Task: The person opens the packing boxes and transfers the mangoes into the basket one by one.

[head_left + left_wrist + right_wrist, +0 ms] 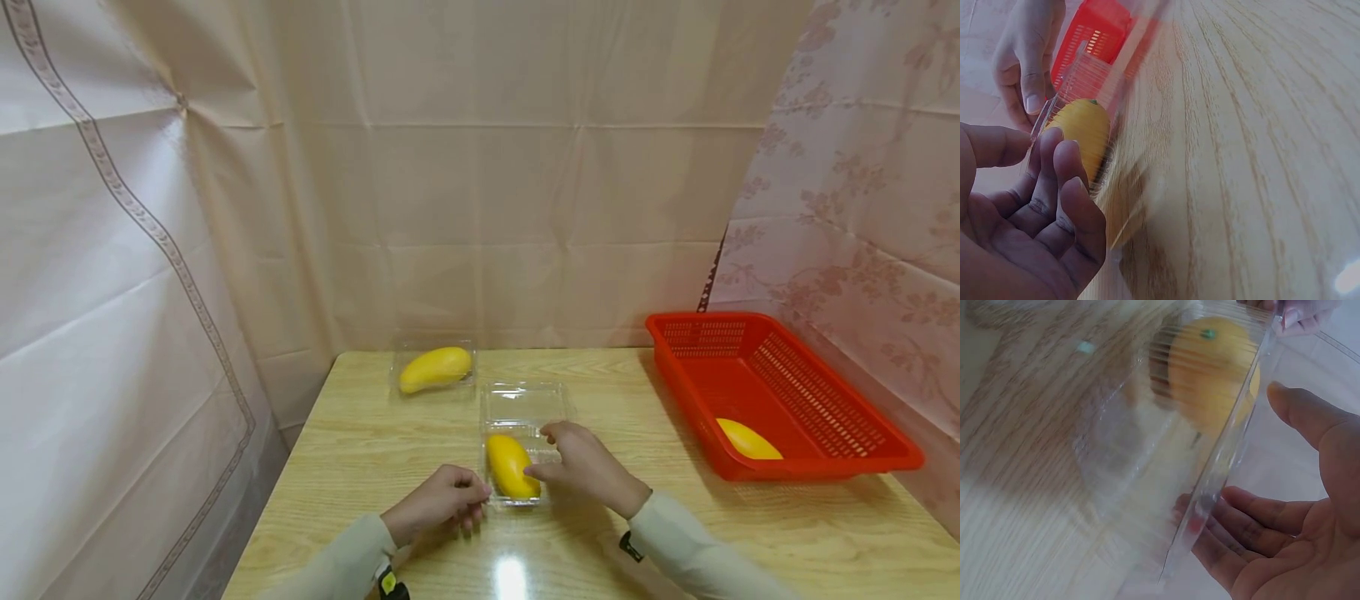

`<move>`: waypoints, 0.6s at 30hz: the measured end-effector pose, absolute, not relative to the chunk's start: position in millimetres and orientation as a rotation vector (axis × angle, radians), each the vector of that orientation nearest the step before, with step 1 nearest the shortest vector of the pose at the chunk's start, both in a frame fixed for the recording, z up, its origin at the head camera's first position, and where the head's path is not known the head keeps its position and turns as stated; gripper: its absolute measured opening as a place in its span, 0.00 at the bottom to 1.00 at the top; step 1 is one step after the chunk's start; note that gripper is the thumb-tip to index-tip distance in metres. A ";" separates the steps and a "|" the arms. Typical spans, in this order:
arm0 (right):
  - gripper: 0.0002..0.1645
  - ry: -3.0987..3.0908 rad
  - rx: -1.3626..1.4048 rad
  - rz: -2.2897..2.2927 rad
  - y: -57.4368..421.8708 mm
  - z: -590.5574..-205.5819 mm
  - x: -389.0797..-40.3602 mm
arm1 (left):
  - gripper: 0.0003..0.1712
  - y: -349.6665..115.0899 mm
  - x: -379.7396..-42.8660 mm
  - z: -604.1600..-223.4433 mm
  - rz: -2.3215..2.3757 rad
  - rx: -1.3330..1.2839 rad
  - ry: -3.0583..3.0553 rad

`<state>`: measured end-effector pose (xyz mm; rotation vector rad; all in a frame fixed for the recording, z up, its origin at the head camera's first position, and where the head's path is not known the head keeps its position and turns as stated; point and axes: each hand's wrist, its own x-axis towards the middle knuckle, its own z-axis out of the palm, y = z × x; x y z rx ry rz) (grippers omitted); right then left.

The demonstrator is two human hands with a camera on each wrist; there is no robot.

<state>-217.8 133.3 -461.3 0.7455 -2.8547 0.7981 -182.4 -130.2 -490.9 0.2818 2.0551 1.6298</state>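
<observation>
A yellow mango (510, 465) lies in the base of a clear plastic clamshell box (523, 405), whose lid is folded back away from me. My left hand (448, 498) pinches the box's near left corner between thumb and fingers; the left wrist view shows the thumb (1000, 147) against the rim. At the box's right side is my right hand (588, 467), its thumb apart from the fingers and above the open base. In the right wrist view the fingers (1254, 519) lie by the box's rim, and the thumb (1310, 412) stands clear of the mango.
Another clear box (397, 379) with a mango (437, 369) in it stands at the table's back left. A red plastic basket (678, 400) on the right holds a mango (748, 440). Cloth curtains (465, 183) hang behind and beside the wooden table (345, 450).
</observation>
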 end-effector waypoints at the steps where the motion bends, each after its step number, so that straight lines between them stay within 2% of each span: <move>1: 0.40 -2.859 0.747 0.789 131.9 -462.4 -218.3 | 0.18 -130.1 -182.3 -490.9 1.630 0.282 2.054; 11: 0.45 -2.894 0.781 0.761 116.1 -467.7 -220.9 | 0.18 -130.5 -183.4 -490.0 1.619 0.274 2.043; 18: 0.34 -2.922 0.856 0.745 113.4 -464.9 -223.4 | 0.17 -130.2 -183.4 -490.6 1.615 0.277 2.058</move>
